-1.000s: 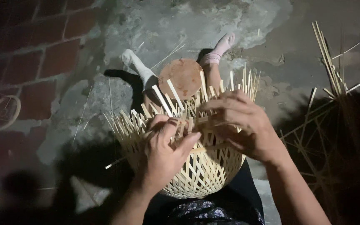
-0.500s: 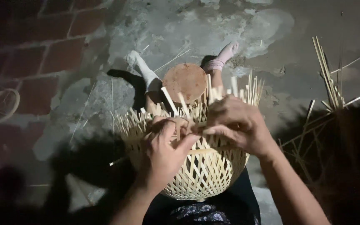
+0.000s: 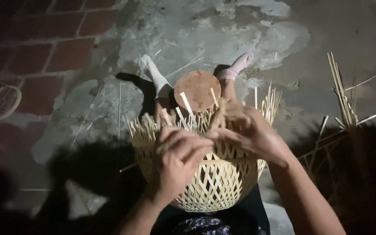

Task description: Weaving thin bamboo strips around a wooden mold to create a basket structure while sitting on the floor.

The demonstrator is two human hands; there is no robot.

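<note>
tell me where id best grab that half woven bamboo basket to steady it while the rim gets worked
Probably on the woven wall of the bamboo basket, just below the rim, coming in from the near side as the left hand and right hand do now. The wall there is a closed, rounded lattice, while the loose strip ends above stick up separately and would likely bend.

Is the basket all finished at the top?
No, loose bamboo strips stick up unwoven around the rim of the bamboo basket, where the left hand and right hand grip them.
</note>
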